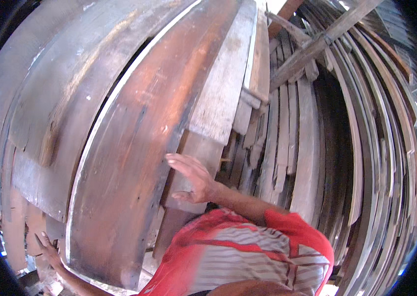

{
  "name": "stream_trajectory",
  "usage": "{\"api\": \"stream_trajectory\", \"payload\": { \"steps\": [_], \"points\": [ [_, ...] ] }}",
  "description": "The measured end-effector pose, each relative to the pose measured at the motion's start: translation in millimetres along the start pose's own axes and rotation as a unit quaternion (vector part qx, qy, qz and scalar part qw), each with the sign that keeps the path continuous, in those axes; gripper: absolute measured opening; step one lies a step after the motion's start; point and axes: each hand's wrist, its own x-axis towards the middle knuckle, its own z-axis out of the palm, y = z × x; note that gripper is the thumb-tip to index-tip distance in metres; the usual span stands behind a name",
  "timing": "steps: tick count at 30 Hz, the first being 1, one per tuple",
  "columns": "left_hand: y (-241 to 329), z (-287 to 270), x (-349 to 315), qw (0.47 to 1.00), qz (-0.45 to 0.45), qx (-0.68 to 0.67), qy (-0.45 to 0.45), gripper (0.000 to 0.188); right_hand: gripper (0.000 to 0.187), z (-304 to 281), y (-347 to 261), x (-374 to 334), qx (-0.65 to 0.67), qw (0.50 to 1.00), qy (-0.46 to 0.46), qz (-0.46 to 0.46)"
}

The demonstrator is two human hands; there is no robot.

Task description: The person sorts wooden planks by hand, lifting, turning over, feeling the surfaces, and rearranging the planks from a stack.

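Note:
A long, wide reddish-brown board (pixel 134 143) with a pale left edge runs from the far top down to the near end before me. My right hand (pixel 193 178) is open beside its right edge, fingers stretched out and thumb apart. Whether those fingertips touch the board or hover by it, I cannot tell. At the lower left, my left hand (pixel 49 250) is open with fingers spread, just past the board's near left corner, next to some brown planks. Neither hand holds anything that I can see.
Wide grey weathered boards (pixel 46 123) lie on the left. A whitish plank (pixel 221 89) and a shorter brown board (pixel 198 148) lie right of the reddish one. Stacked planks (pixel 366 148) fill the right side, with a slanting wooden beam (pixel 324 42) across them.

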Motion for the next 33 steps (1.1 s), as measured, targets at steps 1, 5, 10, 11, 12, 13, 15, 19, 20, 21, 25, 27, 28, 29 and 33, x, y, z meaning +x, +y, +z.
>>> {"api": "stream_trajectory", "payload": {
  "steps": [1, 5, 10, 11, 12, 13, 15, 19, 20, 21, 25, 27, 28, 29, 33],
  "points": [
    [-4, -3, 0, 1.0, 0.021, 0.02, 0.005, 0.083, 0.079, -7, 7, -7, 0.0, 1.0, -0.001, -0.006],
    [4, 14, -4, 0.977, 0.117, 0.18, 0.005, 0.083, 0.08, -38, 45, -34, -0.075, 0.989, 0.096, 0.079],
    [112, 74, -34, 0.978, 0.013, 0.205, 0.046, 0.091, 0.072, -93, 86, -36, -0.116, 0.975, 0.154, 0.109],
    [133, 85, -45, 0.976, 0.014, 0.214, 0.043, 0.091, 0.069, -103, 98, -37, -0.129, 0.973, 0.157, 0.111],
    [158, 99, -55, 0.968, 0.046, 0.241, 0.054, 0.09, 0.069, -111, 114, -42, -0.127, 0.972, 0.161, 0.119],
    [188, 118, -69, 0.97, 0.03, 0.236, 0.056, 0.087, 0.067, -117, 134, -52, -0.158, 0.953, 0.19, 0.173],
    [222, 141, -90, 0.968, 0.014, 0.243, 0.059, 0.084, 0.063, -130, 175, -63, -0.164, 0.902, 0.254, 0.307],
    [241, 176, -98, 0.969, 0.054, 0.239, 0.035, 0.08, 0.067, -202, 313, -107, -0.164, 0.783, 0.35, 0.486],
    [223, 179, -95, 0.963, 0.068, 0.254, 0.063, 0.08, 0.068, -226, 344, -117, -0.177, 0.776, 0.347, 0.497],
    [213, 184, -93, 0.956, 0.082, 0.268, 0.09, 0.081, 0.068, -246, 366, -122, -0.226, 0.746, 0.337, 0.528],
    [212, 214, -103, 0.894, 0.091, 0.398, 0.186, 0.079, 0.071, -303, 443, -137, -0.296, 0.67, 0.323, 0.599],
    [210, 214, -105, 0.886, 0.075, 0.413, 0.198, 0.077, 0.074, -325, 481, -146, -0.278, 0.675, 0.298, 0.615],
    [211, 212, -107, 0.883, 0.07, 0.417, 0.202, 0.077, 0.073, -330, 490, -145, -0.1, 0.692, 0.288, 0.654],
    [212, 210, -109, 0.881, 0.065, 0.421, 0.206, 0.077, 0.072, -335, 499, -144, 0.08, 0.685, 0.268, 0.672],
    [214, 225, -106, 0.884, 0.08, 0.393, 0.241, 0.077, 0.069, -346, 558, -176, 0.084, 0.718, 0.242, 0.647]
  ]
}}
